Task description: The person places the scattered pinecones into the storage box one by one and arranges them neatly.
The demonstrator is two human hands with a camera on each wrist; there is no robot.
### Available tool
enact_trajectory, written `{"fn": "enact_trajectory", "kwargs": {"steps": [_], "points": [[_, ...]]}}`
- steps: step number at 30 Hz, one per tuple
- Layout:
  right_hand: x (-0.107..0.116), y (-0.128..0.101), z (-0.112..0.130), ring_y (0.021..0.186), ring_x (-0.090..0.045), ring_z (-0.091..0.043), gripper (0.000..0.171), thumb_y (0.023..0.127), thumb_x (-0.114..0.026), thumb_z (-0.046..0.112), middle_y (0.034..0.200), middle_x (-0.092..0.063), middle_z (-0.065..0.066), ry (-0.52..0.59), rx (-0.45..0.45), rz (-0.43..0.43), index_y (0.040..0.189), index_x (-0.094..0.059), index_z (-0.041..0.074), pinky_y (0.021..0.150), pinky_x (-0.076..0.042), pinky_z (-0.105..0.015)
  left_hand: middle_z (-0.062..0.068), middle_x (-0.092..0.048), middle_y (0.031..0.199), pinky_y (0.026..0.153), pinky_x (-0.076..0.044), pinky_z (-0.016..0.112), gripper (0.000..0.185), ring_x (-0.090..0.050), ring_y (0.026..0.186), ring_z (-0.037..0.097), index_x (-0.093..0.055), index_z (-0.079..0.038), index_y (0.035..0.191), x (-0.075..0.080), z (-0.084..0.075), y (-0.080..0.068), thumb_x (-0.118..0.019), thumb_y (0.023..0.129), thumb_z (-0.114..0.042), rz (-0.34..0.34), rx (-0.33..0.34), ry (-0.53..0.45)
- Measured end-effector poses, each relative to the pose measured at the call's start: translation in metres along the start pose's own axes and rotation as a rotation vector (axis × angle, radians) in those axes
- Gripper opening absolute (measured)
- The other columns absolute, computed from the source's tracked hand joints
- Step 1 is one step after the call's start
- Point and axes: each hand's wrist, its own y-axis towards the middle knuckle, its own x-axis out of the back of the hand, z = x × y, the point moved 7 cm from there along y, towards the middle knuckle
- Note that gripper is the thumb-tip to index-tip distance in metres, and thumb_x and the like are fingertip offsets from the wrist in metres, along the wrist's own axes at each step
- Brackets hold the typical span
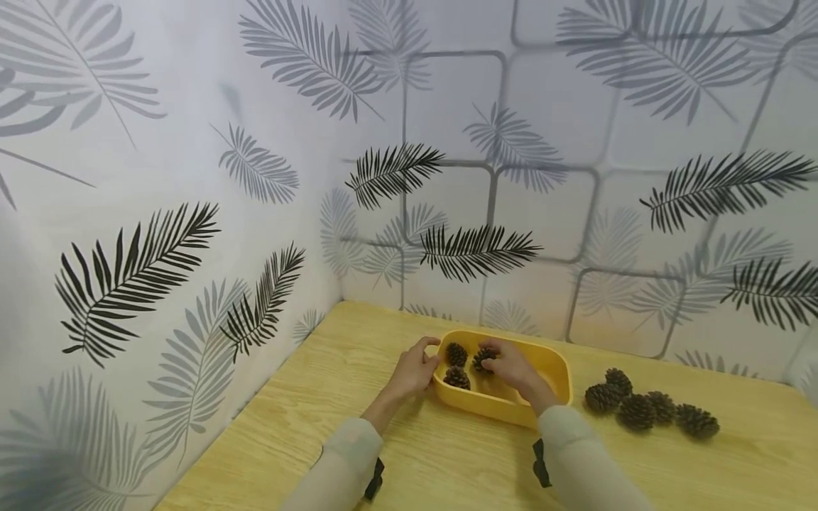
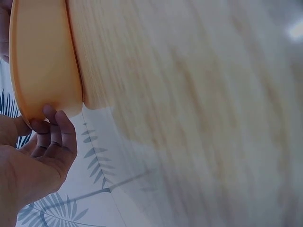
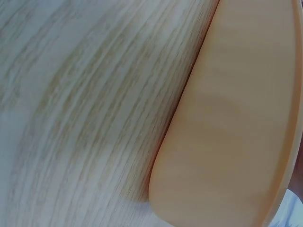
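Note:
A yellow rectangular container (image 1: 486,409) with rounded corners stands on the table. My left hand (image 1: 412,369) grips its left end; the left wrist view shows the thumb at the rim and the fingers (image 2: 66,132) against the outer wall. Inside the container, my right hand (image 1: 511,365) pinches a pine cone (image 1: 483,360) between thumb and fingers. Two other pine cones lie at the left end, one toward the back (image 1: 456,353) and one toward the front (image 1: 456,377). In the right wrist view the container wall (image 3: 227,123) hides nearly all of the right hand.
Several more pine cones (image 1: 637,411) lie grouped on the wood-grain table (image 1: 307,426), right of the container. Walls (image 1: 543,106) with a leaf pattern rise behind the table and along its left side.

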Motion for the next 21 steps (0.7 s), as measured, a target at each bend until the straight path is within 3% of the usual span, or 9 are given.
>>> {"fn": "enact_trajectory", "kwargs": {"steps": [7,15,21], "points": [[0.001,-0.005,0.001,0.133,-0.051,-0.048,0.044,0.103,-0.055,-0.001,0.145,-0.051,-0.031,0.027,-0.017,-0.014,0.147,-0.052,-0.007,0.098,-0.053,-0.053,0.005,-0.058,0.072,0.049,-0.051,0.028,0.04,-0.07,0.064,0.036,-0.049,-0.002,0.149,-0.001,-0.002,-0.004,-0.052,0.111,-0.012,0.012,0.005,-0.004],[0.005,-0.012,0.003,0.134,-0.05,-0.05,0.044,0.103,-0.058,0.001,0.151,-0.049,-0.029,0.009,-0.038,-0.01,0.146,-0.054,-0.003,0.099,-0.051,-0.057,0.005,-0.06,0.074,0.047,-0.049,0.024,0.04,-0.07,0.063,0.035,-0.05,-0.004,0.15,-0.003,-0.002,-0.003,-0.052,0.111,-0.013,0.011,-0.002,-0.003],[0.013,-0.016,0.003,0.134,-0.049,-0.051,0.045,0.103,-0.059,0.004,0.153,-0.044,-0.03,-0.001,-0.01,-0.018,0.147,-0.054,-0.001,0.099,-0.051,-0.057,0.008,-0.063,0.079,0.053,-0.057,0.034,0.041,-0.071,0.065,0.033,-0.049,-0.003,0.15,-0.001,-0.003,-0.003,-0.051,0.111,-0.013,0.01,-0.006,0.002]]}}
